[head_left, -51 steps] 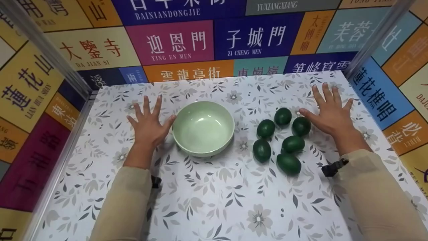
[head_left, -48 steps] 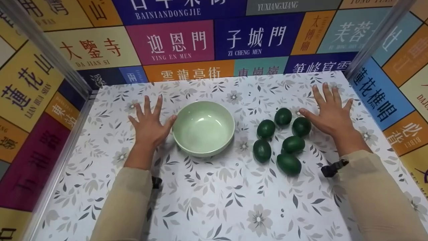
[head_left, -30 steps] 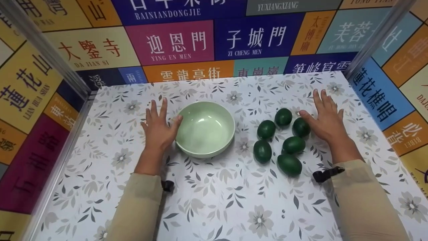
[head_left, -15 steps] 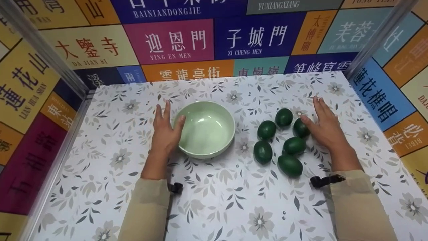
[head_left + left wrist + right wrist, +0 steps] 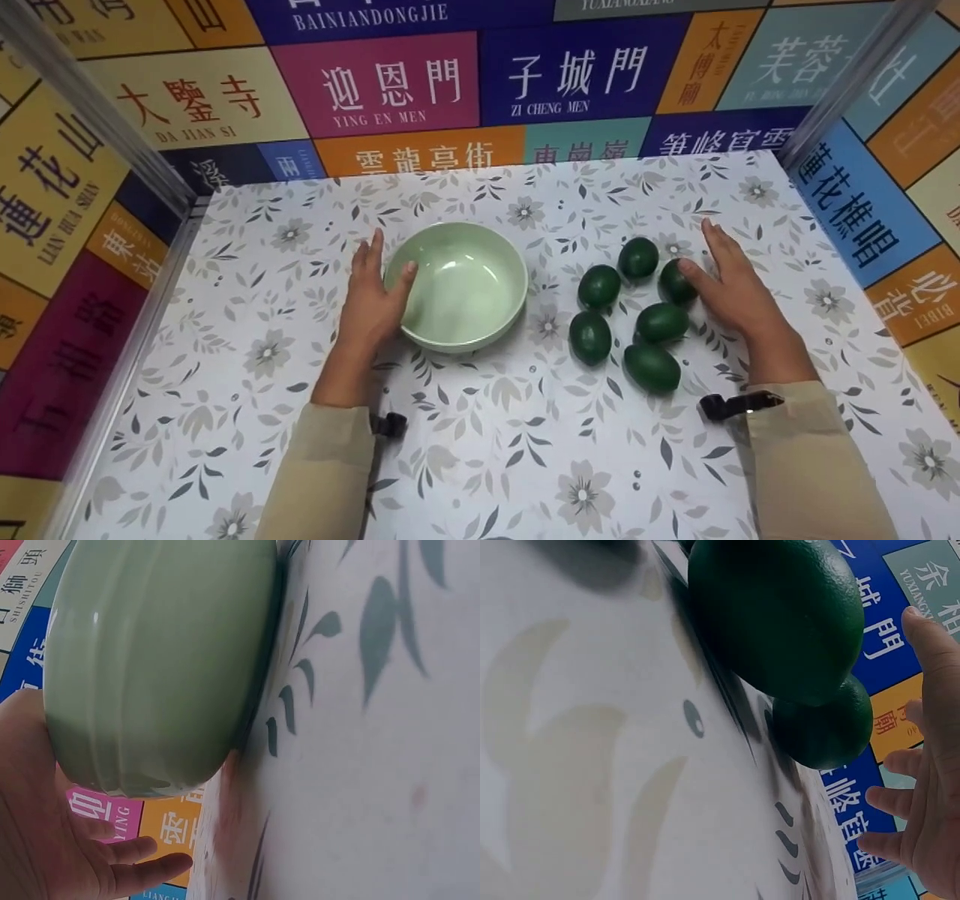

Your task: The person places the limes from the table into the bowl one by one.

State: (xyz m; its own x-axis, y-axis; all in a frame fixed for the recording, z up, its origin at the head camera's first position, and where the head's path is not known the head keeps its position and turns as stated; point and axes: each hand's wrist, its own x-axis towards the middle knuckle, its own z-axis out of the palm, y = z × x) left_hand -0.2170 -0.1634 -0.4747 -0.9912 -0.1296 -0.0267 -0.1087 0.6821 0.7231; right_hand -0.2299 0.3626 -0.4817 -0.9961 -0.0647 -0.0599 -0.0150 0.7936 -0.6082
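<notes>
A pale green bowl [image 5: 465, 292] stands left of the middle of the table. My left hand [image 5: 371, 304] is at its left side, the thumb over the rim and the other fingers extended along the outside. In the left wrist view the bowl's outer wall [image 5: 165, 660] fills the upper left, with the hand [image 5: 52, 817] beside it, fingers spread. To the right lie several dark green egg-shaped fruits [image 5: 590, 337], some close together. My right hand [image 5: 731, 292] is beside the rightmost fruit [image 5: 675, 282], its thumb partly hiding it. The right wrist view shows that hand [image 5: 934, 772] with fingers extended, holding nothing.
A white tablecloth [image 5: 480, 435] with grey leaves and flowers covers the table. Behind and at both sides rise panels [image 5: 375, 82] of coloured blocks with lettering. Clear posts [image 5: 862, 82] stand at the back corners. A black strap device [image 5: 724, 406] sits at each wrist.
Both hands have turned from palms down with fingers spread to thumbs up. The left has moved right against the bowl's side; the right has come slightly nearer. Bowl and fruits have stayed in place.
</notes>
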